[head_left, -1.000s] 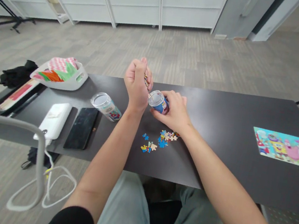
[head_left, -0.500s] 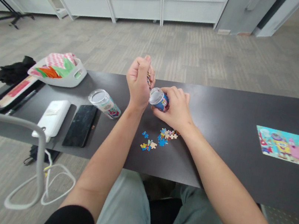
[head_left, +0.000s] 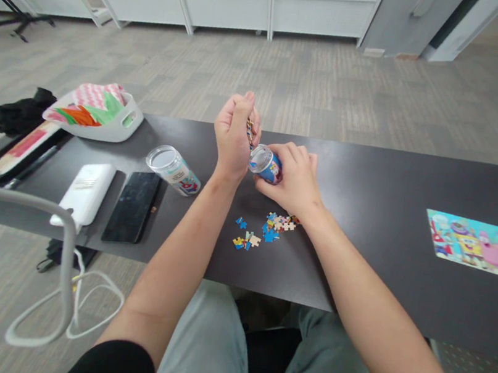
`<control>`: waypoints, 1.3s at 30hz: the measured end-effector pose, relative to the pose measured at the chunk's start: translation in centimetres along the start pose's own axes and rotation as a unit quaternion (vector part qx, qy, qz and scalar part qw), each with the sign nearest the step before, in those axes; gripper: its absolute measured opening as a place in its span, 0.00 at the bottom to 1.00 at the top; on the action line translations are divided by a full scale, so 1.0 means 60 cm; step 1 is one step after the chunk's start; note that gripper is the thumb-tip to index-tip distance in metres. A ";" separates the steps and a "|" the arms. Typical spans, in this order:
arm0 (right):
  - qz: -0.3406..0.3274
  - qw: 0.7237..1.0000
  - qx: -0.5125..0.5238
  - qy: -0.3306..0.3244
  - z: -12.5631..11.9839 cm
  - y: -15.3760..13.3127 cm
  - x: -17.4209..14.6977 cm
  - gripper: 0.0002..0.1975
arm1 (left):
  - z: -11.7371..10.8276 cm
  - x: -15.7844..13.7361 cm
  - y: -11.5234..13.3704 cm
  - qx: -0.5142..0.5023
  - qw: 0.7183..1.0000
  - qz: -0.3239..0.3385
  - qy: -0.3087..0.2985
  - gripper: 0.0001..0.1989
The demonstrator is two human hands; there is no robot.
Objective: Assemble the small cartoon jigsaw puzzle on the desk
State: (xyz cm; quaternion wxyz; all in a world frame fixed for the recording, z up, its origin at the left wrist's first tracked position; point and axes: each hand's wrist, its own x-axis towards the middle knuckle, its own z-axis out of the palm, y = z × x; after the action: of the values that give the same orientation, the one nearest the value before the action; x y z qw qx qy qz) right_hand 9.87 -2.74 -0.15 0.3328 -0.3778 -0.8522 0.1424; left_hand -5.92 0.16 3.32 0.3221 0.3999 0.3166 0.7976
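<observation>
My left hand (head_left: 234, 137) is closed on a bunch of jigsaw puzzle pieces (head_left: 249, 132), whose edges show along the open side of the palm. Its lower edge is at the mouth of a small clear-rimmed can (head_left: 267, 164) with a blue printed wrap. Around that can my right hand (head_left: 294, 178) is wrapped, holding it on the table with its mouth tilted toward the left hand. Loose puzzle pieces (head_left: 272, 227) lie in small heaps nearer to me, between my forearms. Left of my left forearm stands a second, similar can (head_left: 174, 170).
A dark table (head_left: 364, 229) carries everything. At the right lies a cartoon picture card (head_left: 478, 246). To the left are a black phone (head_left: 132, 206), a white power bank (head_left: 86, 193) and a white basket (head_left: 116, 132) with colourful cloth. A grey curved tube (head_left: 71, 266) crosses the lower left.
My left hand has tilted slightly, showing more of the pieces in its palm. The right hand keeps the can in place. The view has shifted a little.
</observation>
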 end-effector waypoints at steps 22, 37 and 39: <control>0.002 1.000 -0.006 -0.008 0.001 0.003 0.001 0.28 | 0.002 -0.005 0.006 0.026 0.999 -0.024 -0.013 0.37; 0.003 1.000 -0.018 -0.006 0.001 0.004 -0.001 0.28 | -0.001 -0.005 -0.001 -0.005 1.000 0.009 -0.025 0.37; 0.002 1.000 -0.022 -0.005 0.002 0.003 -0.001 0.28 | -0.002 -0.006 -0.001 -0.008 0.999 0.006 -0.033 0.37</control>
State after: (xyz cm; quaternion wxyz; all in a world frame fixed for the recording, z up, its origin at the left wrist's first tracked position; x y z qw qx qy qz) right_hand 9.94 -2.64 -0.35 0.3200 -0.3856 -0.8561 0.1262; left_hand -5.85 -0.12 3.08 0.3306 0.4255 0.2968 0.7884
